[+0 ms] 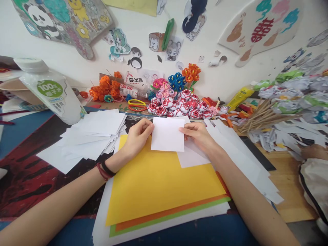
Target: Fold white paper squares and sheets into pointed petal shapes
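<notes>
A small white square of paper (167, 135) is held up between both hands, above a stack of coloured sheets. My left hand (139, 135) pinches its left edge between thumb and fingers. On its right edge, my right hand (196, 133) has the thumb in front and the fingers behind. Below them lies a large yellow sheet (164, 188), with orange, green and white sheets showing under its near edge. Another white piece of paper (192, 155) rests on the yellow sheet, partly hidden by the held square and my right hand.
Loose white paper squares (89, 136) are piled on the left, near a white bottle (55, 92). Long white sheets (238, 153) lie on the right. Red-and-white paper flowers (184, 104) stand along the wall. Wooden sticks (258, 114) and another person's sleeve (316, 184) are at far right.
</notes>
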{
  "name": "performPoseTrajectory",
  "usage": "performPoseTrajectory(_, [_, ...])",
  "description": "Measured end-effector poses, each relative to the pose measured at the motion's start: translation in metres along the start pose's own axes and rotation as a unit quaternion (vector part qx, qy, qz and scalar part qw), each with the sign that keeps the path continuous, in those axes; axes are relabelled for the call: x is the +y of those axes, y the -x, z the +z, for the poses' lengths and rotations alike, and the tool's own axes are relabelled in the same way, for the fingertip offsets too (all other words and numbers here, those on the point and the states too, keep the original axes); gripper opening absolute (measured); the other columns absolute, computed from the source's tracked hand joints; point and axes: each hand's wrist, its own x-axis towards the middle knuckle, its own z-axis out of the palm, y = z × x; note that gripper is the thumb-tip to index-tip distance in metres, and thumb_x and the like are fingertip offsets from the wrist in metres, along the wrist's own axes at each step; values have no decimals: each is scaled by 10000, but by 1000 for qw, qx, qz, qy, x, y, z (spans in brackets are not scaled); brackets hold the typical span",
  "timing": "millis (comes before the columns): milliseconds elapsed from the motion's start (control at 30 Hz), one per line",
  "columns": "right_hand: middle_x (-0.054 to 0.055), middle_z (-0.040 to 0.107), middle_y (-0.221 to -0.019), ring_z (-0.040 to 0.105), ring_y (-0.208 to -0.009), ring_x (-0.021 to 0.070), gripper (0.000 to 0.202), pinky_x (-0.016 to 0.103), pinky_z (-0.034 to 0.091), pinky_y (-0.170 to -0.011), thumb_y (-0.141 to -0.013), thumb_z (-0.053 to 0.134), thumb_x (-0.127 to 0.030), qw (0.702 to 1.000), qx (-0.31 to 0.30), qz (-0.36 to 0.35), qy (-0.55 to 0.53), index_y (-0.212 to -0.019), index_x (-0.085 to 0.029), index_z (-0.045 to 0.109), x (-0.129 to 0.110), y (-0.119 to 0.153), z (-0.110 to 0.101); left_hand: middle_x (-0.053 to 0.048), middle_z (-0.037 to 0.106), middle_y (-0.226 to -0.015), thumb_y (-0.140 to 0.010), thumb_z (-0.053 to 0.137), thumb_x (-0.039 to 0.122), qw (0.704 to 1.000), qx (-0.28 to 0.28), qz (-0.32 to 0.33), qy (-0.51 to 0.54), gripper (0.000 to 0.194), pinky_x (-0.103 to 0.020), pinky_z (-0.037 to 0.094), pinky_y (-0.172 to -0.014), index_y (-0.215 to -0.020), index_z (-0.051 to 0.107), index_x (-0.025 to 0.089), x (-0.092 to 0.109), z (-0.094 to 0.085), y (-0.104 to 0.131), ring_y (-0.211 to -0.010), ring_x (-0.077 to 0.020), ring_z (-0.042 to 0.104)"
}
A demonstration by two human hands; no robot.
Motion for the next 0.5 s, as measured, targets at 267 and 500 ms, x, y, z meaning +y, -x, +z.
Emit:
performPoseTrajectory(267, [73,661,-1010,600,-770,148,466,273,480,-691,-803,660,-463,1000,9,-18,9,-1199,-219,643,-18,2,-2,45,429,-671,-892,497,330,997,-72,10,-14,201,-206,309,-558,-763,491,176,8,-1,-1,-613,-92,393])
performPoseTrajectory(500, [67,686,-934,617,-801,174,336,261,463,-673,-808,659,-467,989,-68,-26,126,-961,-175,717,-23,10,11,24,492,-724,-876,490,307,970,-243,8,-9,187,-218,349,-599,-765,514,158,38,10,1,-670,-106,447])
